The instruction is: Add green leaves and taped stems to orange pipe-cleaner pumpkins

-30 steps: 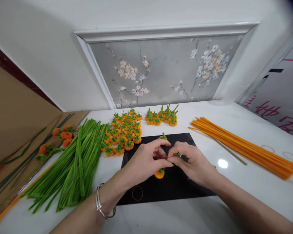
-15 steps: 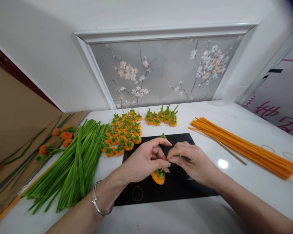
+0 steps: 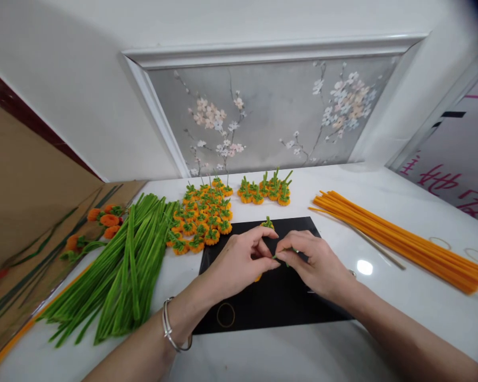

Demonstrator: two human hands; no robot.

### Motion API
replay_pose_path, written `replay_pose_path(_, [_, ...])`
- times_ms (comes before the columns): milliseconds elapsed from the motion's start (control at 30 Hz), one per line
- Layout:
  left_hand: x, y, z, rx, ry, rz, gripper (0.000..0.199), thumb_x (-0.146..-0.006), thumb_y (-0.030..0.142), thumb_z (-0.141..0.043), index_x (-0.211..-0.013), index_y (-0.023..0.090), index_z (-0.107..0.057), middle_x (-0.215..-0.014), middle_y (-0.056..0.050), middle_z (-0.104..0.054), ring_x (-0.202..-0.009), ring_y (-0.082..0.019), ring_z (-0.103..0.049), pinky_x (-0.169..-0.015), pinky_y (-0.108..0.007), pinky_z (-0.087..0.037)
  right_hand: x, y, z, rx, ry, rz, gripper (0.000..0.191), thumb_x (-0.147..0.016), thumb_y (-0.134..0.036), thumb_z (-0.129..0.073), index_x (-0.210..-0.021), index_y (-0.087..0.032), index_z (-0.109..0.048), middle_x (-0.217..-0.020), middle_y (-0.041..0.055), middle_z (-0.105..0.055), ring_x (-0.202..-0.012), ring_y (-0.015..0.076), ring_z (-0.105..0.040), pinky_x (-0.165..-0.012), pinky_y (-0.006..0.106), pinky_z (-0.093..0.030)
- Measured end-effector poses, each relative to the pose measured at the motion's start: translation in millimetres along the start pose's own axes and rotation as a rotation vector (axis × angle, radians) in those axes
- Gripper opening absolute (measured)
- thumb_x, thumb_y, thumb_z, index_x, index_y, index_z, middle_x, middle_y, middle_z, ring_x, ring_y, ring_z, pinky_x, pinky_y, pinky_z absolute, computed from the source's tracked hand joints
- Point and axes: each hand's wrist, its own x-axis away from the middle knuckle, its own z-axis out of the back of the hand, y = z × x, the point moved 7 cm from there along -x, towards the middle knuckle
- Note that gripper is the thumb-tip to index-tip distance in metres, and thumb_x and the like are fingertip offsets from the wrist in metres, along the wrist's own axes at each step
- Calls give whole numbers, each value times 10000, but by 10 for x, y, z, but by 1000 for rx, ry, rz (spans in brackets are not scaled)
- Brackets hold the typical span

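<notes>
At the middle of the head view, my left hand (image 3: 242, 260) is closed, thumb and index finger pinched at a green pipe-cleaner end. Below those fingers shows a sliver of an orange pipe-cleaner ornament (image 3: 258, 277); the rest of it is hidden behind the hand. My right hand (image 3: 316, 260) is closed too, its fingertips pinching a green pipe cleaner (image 3: 290, 250) right beside the left fingertips. Both hands are above a black mat (image 3: 258, 307). Just beyond them, another orange ornament with a green top (image 3: 267, 223) stands on the mat's far edge.
Finished-looking orange ornaments (image 3: 201, 217) cluster at the back left, with a smaller group (image 3: 265, 191) beside them. Green pipe cleaners (image 3: 123, 270) lie in a pile at left, orange ones (image 3: 394, 239) at right. Orange flowers (image 3: 109, 220) rest on brown cardboard (image 3: 35, 154).
The orange ornament under my left fingers, plainly visible before, is now mostly hidden behind the hand. Both hands stay close together, with only small finger shifts.
</notes>
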Motion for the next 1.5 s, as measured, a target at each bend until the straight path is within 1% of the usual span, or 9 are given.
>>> replay_pose_path(200, [-36,-54,13,-14,-7,21,326,-704,185,-648,-1028,182,-613,-664,31,-584,-613,-112,-557,-626,-240,-466,-7,-2,-23,38,9,36,138,-869,-134,-546,-770,-212,-601,-744,-17,-642,-734,149,-581,-736,296,-383])
replay_pose_path(467, [-43,-59,-10,-1,-42,7,316,-756,163,-587,-1068,207,-612,-683,20,-620,-663,-132,-611,-670,-260,-481,8,49,-22,28,29,14,141,-873,-127,-540,-778,-212,-601,-761,-21,-638,-746,142,-578,-754,292,-378])
replay_pose_path(733, [-75,-73,-35,324,-144,66,229,-799,232,-592,-1001,140,-535,-684,-24,-669,-672,-142,-641,-701,-278,-494,2,65,26,-11,37,-29,142,-878,-141,-520,-801,-219,-610,-768,-16,-635,-743,142,-568,-730,278,-380])
replay_pose_path(900, [-71,-62,-27,291,-163,77,218,-836,297,-553,-991,144,-543,-742,-36,-676,-722,-144,-642,-722,-285,-485,4,89,64,-13,61,-55,131,-877,-160,-524,-787,-216,-601,-742,-21,-622,-705,135,-553,-712,274,-376])
replay_pose_path(1033, [-83,-26,-21,227,-82,16,202,-764,278,-639,-916,149,-605,-830,-28,-651,-752,-126,-614,-695,-248,-477,3,73,30,-11,52,-43,135,-873,-158,-526,-772,-211,-598,-729,-20,-618,-699,134,-545,-714,277,-373])
replay_pose_path(1200, [-84,-83,-75,324,-93,90,251,-668,213,-717,-873,144,-590,-653,19,-614,-575,-93,-583,-593,-226,-473,12,41,-48,-42,-33,-50,155,-869,-152,-512,-751,-209,-594,-722,-21,-623,-704,135,-541,-729,278,-379])
replay_pose_path(1300, [-74,-88,-43,328,-99,105,306,-663,205,-721,-927,148,-578,-625,30,-608,-556,-96,-590,-591,-228,-474,13,73,-37,-95,-98,-84,105,-867,-188,-507,-898,-224,-601,-747,-18,-628,-719,142,-553,-731,280,-397])
replay_pose_path(1400, [-67,-114,29,286,-68,125,303,-675,217,-709,-945,153,-588,-613,38,-600,-550,-90,-581,-580,-215,-461,13,139,20,-151,-143,-111,259,-849,-213,-532,-1106,-236,-547,-787,-13,-611,-750,148,-559,-734,281,-418])
replay_pose_path(1500, [-65,-172,89,228,-39,167,237,-691,237,-690,-894,142,-616,-627,18,-612,-565,-90,-573,-568,-207,-441,15,208,63,-186,-179,-138,301,-847,-257,-543,-1147,-234,-539,-834,-1,-596,-789,152,-564,-715,265,-434])
